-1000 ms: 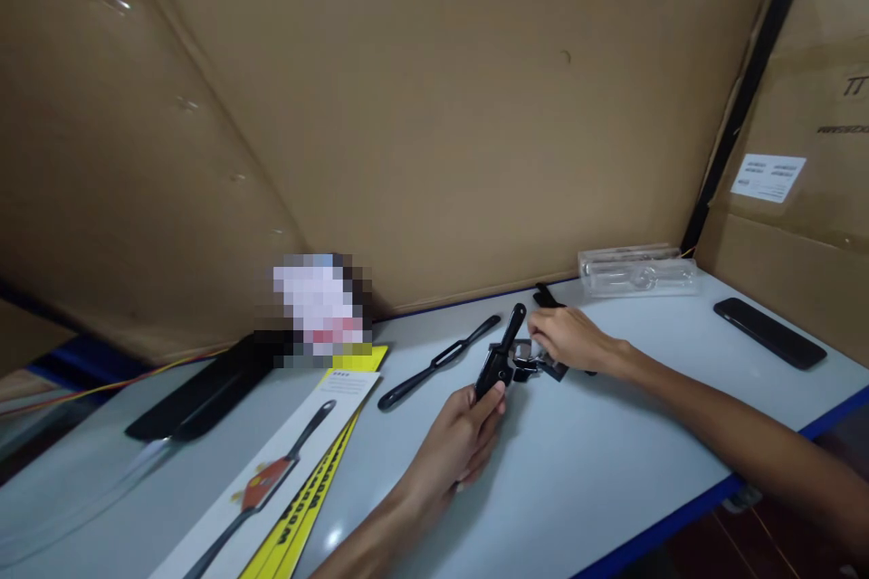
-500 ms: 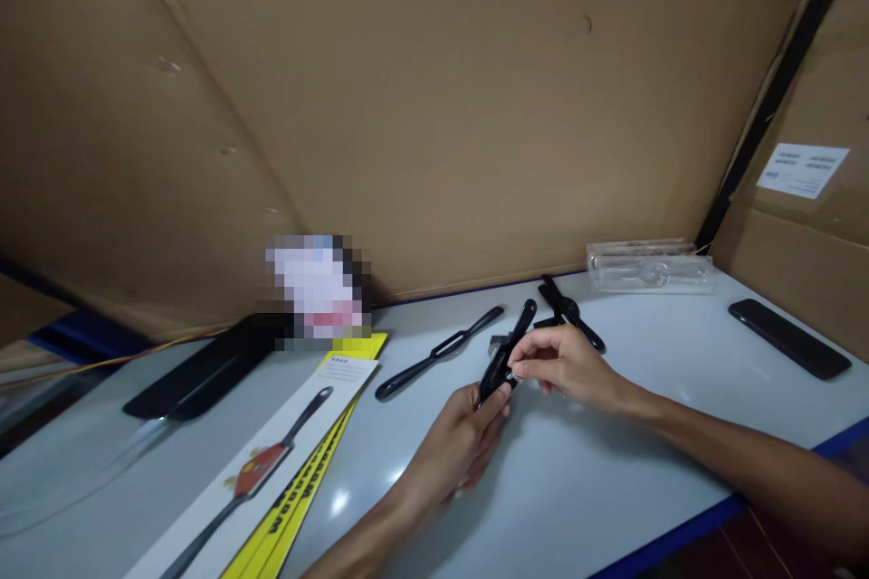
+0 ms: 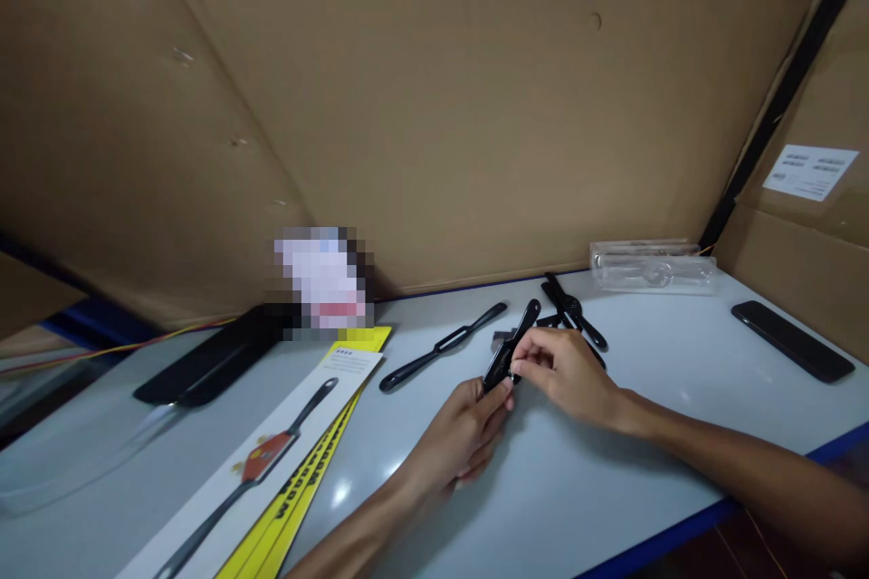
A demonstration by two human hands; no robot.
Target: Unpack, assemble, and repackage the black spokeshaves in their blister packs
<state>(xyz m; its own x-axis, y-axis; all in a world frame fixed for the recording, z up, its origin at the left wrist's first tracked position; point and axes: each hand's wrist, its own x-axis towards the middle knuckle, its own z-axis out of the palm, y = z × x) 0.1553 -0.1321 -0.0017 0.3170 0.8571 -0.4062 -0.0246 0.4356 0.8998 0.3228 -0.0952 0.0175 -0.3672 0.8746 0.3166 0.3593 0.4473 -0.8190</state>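
My left hand (image 3: 468,439) grips a glossy black spokeshave (image 3: 501,362) by its near part, its far handle pointing up and away. The fingers of my right hand (image 3: 567,375) pinch at the middle of this tool, on a small shiny part too small to make out. A grey metal piece (image 3: 503,336) shows just beyond the held tool. Left of my hands lies a black two-handled frame (image 3: 444,346) with a slot in its middle. Behind my right hand, more black handled tools (image 3: 574,308) lie crossed, partly hidden.
Printed cards (image 3: 272,461), white and yellow with a tool picture, lie at left near a black tray-like object (image 3: 204,371). Clear plastic shells (image 3: 655,271) stand at the back right. A black flat case (image 3: 791,341) lies at right. Cardboard walls (image 3: 475,109) enclose the table.
The view has shifted slightly. Both hands stay at the spokeshave, with the right fingers still pinching at its middle; little else differs.
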